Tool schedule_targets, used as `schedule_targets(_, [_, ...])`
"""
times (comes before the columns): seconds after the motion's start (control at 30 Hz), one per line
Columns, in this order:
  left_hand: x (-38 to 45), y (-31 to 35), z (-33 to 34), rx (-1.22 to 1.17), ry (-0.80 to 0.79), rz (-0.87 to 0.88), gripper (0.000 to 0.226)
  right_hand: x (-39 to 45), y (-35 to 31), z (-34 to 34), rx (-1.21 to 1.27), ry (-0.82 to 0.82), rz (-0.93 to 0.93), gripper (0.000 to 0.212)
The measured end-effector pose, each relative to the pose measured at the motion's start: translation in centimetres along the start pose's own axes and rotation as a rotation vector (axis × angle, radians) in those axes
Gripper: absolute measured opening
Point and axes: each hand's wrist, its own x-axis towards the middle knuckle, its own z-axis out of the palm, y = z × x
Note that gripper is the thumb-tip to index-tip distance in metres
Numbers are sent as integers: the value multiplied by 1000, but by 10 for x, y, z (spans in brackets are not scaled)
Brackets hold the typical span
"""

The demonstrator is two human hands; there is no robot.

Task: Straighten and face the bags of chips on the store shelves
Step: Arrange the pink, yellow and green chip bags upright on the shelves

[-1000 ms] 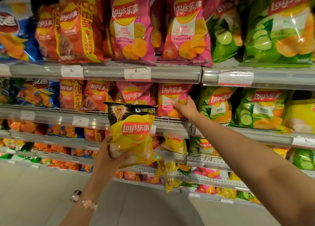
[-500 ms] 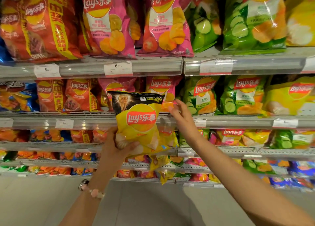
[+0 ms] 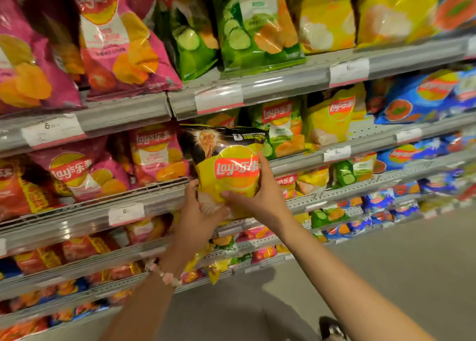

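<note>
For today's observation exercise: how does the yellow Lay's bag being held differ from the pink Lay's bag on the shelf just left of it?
The yellow Lay's bag has a black top band; the pink Lay's bag is pink throughout. The yellow bag is off the shelf, gripped by the left hand and right hand; the pink bag stands on the shelf untouched. Both face forward, showing the red Lay's logo.

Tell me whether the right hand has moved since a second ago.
Yes. The right hand left the pink bag on the shelf and came down onto the yellow bag, which the left hand also holds.
</note>
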Motion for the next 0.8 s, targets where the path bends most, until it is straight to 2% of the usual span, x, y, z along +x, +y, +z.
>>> schedule_targets(0.2, [16, 26, 67, 36, -147, -4, 98, 6, 23, -65, -103, 162, 7, 113])
schedule_targets(0.37, [30, 40, 121, 19, -254, -15, 86, 21, 45, -133, -114, 237, 64, 100])
schedule_targets(0.5, [43, 61, 155, 143, -335, -2, 111, 39, 60, -195, -120, 285, 91, 94])
schedule_targets(0.57, [53, 71, 168, 279, -280, 69, 111, 49, 66, -230, -138, 328, 83, 88])
schedule_targets(0.67, [80, 76, 192, 637, -62, 261, 108, 66, 77, -281, -191, 371, 93, 87])
schedule_targets(0.73, [100, 75, 212, 854, 25, 283, 110, 80, 85, -310, -236, 381, 96, 89])
schedule_targets(0.8, [116, 74, 230, 965, 61, 264, 119, 94, 88, -333, -252, 393, 91, 88])
